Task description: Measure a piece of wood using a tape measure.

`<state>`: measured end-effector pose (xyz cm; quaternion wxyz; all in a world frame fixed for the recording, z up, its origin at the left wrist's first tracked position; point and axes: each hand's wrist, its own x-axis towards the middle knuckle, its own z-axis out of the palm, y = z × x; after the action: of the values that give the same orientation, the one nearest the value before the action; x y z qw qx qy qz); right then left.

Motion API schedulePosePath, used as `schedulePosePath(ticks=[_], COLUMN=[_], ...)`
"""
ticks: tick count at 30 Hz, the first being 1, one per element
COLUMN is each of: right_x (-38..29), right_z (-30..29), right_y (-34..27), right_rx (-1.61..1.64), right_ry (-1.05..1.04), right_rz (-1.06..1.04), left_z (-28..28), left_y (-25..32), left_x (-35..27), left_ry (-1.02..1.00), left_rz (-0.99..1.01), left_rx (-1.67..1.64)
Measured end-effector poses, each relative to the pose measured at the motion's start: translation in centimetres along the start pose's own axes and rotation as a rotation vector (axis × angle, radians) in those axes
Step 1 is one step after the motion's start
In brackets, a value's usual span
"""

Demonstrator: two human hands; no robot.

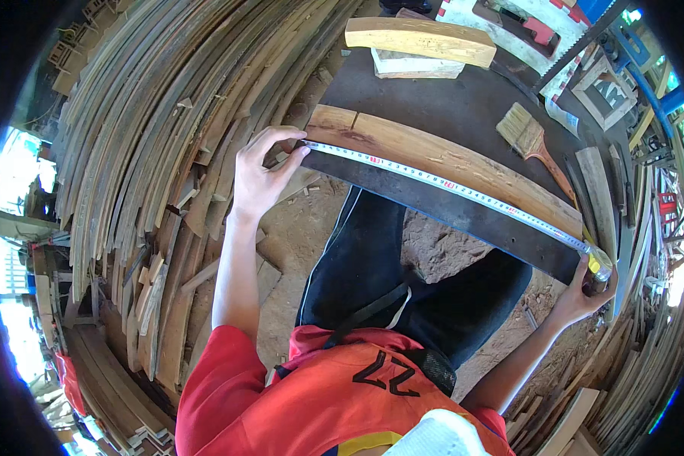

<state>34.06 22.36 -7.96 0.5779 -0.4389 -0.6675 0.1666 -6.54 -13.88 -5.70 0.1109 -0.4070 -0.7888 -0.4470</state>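
A tape measure's blade [433, 179] is stretched along the near edge of a wooden board [444, 154], which lies on a dark work table [450, 100]. Between thumb and fingers, my left hand [265, 165] pinches the hooked end of the blade at the board's left end. My right hand [584, 299] grips the tape measure's case [599, 265], partly yellow, just past the board's right end. A dark crack or cut line crosses the board near its left end.
A flat paintbrush [527, 134] lies beyond the board. Farther back are a shaped wood block [422, 40] on other pieces, a handsaw [581, 48] and a wooden frame [604, 97]. Thin strips [598, 188] lie at the right. Long planks [176, 114] are stacked at the left.
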Motion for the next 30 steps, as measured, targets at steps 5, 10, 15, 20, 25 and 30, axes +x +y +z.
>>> schedulePosePath(ticks=[5, 10, 15, 20, 25, 30], right_x=[-0.4, -1.6, -1.5, -1.4, -1.2, -1.4], right_z=[-1.7, 1.2, 0.0, -0.5, -0.6, 0.0], right_y=[0.1, -1.0, -0.7, 0.1, -0.3, 0.3], right_rx=[-0.084, -0.17, -0.204, -0.312, -0.37, -0.249], right_ry=[0.064, 0.077, 0.077, 0.062, 0.0, 0.079], right_rz=[0.021, 0.026, 0.058, -0.02, -0.026, -0.084], left_z=[1.1, -1.4, 0.0, 0.1, -0.1, 0.1], left_y=[0.7, -1.2, -2.2, -2.3, -2.5, -2.2], left_x=[1.1, -0.6, -0.2, -0.3, -0.6, -0.4], left_ry=[-0.045, -0.046, -0.07, -0.056, -0.038, -0.03], left_rz=[-0.011, -0.067, -0.023, -0.047, -0.038, -0.045], left_rx=[0.02, 0.152, 0.108, 0.057, 0.089, 0.101])
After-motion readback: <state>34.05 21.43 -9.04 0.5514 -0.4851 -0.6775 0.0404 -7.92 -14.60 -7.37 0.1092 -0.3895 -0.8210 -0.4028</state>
